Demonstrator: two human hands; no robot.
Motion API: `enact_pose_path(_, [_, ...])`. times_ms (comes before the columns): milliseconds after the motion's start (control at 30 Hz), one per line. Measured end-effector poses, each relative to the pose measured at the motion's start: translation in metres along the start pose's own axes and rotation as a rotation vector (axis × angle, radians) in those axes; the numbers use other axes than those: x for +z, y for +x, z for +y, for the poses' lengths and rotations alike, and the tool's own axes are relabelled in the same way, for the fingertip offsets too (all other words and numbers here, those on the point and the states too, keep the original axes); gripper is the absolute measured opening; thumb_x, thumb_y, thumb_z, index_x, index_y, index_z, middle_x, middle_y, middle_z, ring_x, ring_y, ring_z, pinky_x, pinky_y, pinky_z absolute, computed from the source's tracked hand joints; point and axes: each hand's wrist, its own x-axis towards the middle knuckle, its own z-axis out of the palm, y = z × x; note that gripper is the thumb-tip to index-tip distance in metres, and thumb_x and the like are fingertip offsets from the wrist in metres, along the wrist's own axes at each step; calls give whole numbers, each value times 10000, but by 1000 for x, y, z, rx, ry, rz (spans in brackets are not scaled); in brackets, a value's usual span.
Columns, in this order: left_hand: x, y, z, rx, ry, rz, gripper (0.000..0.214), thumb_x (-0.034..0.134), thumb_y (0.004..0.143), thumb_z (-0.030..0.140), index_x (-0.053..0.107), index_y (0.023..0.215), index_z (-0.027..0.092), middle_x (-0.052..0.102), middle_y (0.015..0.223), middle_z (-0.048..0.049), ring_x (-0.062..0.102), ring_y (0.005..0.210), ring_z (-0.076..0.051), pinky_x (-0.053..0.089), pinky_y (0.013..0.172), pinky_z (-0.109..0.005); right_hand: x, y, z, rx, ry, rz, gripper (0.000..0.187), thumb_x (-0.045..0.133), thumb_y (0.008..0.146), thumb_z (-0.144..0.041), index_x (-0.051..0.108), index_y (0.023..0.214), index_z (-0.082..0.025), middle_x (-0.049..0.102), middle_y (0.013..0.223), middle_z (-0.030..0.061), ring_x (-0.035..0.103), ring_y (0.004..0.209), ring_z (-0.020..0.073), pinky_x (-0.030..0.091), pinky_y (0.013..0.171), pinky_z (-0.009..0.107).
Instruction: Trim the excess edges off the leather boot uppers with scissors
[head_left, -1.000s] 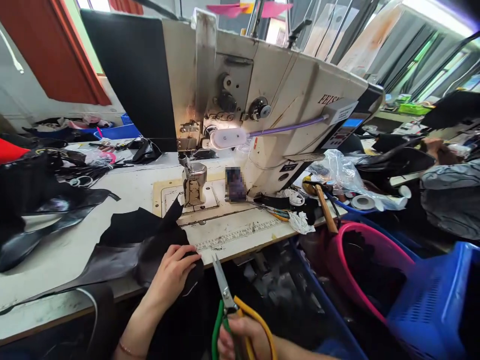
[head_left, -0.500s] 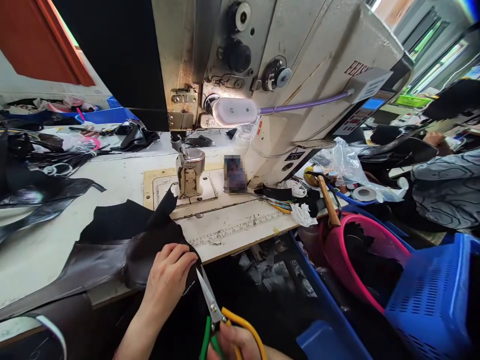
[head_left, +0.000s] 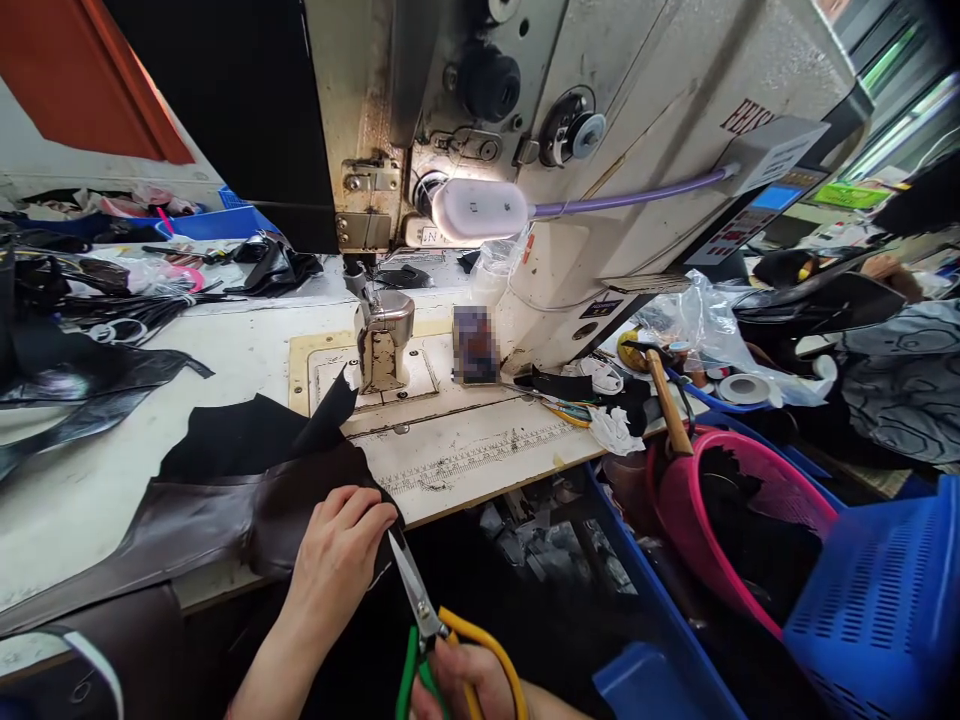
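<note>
Dark brown leather with black lining (head_left: 199,520) lies over the front edge of the sewing table. My left hand (head_left: 341,545) is closed on its right edge, the fingers bent over the material. Just below and to the right, my right hand (head_left: 469,680) grips a pair of scissors (head_left: 421,605) with one green and one yellow handle. The blades point up and left, their tips close beside my left fingertips at the leather's edge. Whether they touch the material I cannot tell.
A post-bed sewing machine (head_left: 386,340) stands behind the leather, its lamp (head_left: 480,208) lit. To the right are a pink basket (head_left: 675,490), a blue crate (head_left: 877,580) and a wooden-handled tool (head_left: 667,400). A person in a patterned garment (head_left: 900,390) sits at far right.
The scissors have moved slightly up and left, closer to my left fingers, and their blades look closer together. My left hand stays on the leather. The view has shifted slightly.
</note>
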Motion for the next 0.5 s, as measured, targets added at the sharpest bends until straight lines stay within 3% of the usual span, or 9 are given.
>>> enact_pose_path(167, [-3,1,10,-67,6,52,107,478,950,170,557,1021,186,602,965,-61,524,923,-215,473,809,-378,-9,2,6,-4,1,31,658,530,724,-790,508,557,-153,465,475,0,435,412,93,296,423,223])
enact_pose_path(233, [-2,0,20,-128,22,85,77,513,939,235,516,933,158,551,899,-77,506,853,-225,481,740,-394,-13,3,8,-21,-22,58,668,528,719,-798,503,540,-154,451,462,-1,445,408,97,298,417,222])
enact_pose_path(367, [4,-1,39,-226,87,73,316,633,851,408,435,726,196,441,817,-62,452,841,-270,475,712,-464,-14,2,10,-47,-48,117,666,560,705,-791,515,535,-148,426,450,-12,452,413,97,298,417,213])
enact_pose_path(500, [9,-3,47,-244,88,76,174,522,891,190,471,725,184,443,898,-89,441,926,-283,478,781,-496,-8,-1,5,-74,-78,183,650,579,730,-760,545,553,-136,406,464,-23,452,443,91,309,448,205])
